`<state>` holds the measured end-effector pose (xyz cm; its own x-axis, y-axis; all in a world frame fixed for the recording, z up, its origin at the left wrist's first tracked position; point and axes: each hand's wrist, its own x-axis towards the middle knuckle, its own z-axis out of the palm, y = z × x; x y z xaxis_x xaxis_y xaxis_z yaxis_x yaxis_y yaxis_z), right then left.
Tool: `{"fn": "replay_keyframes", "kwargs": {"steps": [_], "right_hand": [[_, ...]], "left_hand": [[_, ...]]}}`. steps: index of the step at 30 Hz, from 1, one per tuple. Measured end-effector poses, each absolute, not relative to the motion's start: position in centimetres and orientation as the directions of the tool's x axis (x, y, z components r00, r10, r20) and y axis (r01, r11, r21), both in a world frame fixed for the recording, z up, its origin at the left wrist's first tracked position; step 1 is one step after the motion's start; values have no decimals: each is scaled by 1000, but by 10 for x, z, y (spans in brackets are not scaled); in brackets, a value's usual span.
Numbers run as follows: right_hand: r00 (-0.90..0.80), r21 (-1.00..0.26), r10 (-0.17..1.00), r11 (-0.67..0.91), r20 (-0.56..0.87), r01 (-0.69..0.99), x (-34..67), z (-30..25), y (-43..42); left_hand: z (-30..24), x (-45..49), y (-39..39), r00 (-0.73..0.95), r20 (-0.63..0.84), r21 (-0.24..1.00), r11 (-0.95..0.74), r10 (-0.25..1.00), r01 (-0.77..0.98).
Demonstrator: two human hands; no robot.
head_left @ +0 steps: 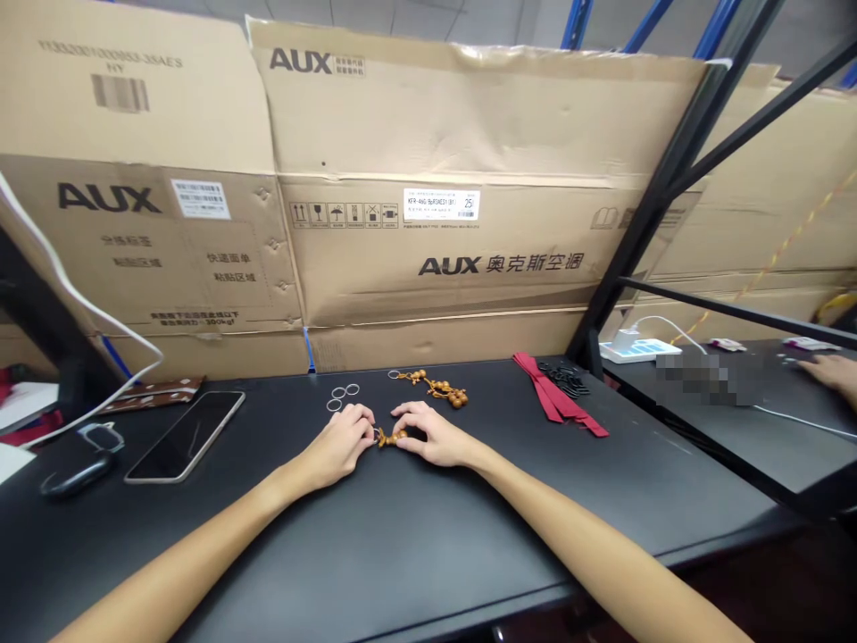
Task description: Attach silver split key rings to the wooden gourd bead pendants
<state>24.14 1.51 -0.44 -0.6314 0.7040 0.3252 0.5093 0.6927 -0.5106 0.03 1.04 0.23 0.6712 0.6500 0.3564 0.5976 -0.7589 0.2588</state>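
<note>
My left hand (340,443) is closed on a metal key ring (376,435), most of which its fingers hide. A beaded keychain (388,439) of brown-gold beads and cord runs from that ring to my right hand (432,435), whose thumb and fingers pinch its beaded end. Both hands rest low over the black table (428,527). Just beyond them lies a second beaded keychain (438,388), stretched out with its own ring at the left end. Several loose key rings (339,393) lie beyond my left hand.
On the left are a phone (186,438), a dark glossy object (77,473), a brown patterned pouch (153,393) and a white cable (73,290). Red ribbons (559,397) and black cords (566,379) lie right. Cardboard (469,116) stands behind; another person's hand (834,371) shows far right.
</note>
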Motion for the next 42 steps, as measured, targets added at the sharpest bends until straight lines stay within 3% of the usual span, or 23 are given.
{"fn": "replay_keyframes", "kwargs": {"steps": [7, 10, 14, 21, 30, 42], "right_hand": [[-451, -372, 721, 672, 526, 641, 238, -6, 16], [-473, -290, 682, 694, 558, 658, 234, -1, 8], [-510, -241, 692, 685, 511, 688, 227, -4, 2], [-337, -248, 840, 466, 426, 849, 231, -10, 11], [-489, -255, 759, 622, 430, 740, 228, -11, 8], [-540, -281, 766, 635, 350, 719, 237, -12, 10]], "left_hand": [[7, 4, 3, 624, 404, 267, -739, 668, 618], [8, 5, 0, 622, 406, 209, -731, 670, 650], [3, 4, 2, 598, 380, 144, -684, 705, 715], [-2, 3, 5, 561, 384, 155, -651, 733, 744], [4, 4, 9, 634, 333, 191, -709, 698, 679], [-5, 2, 20, 642, 143, 179, -658, 753, 731]]}}
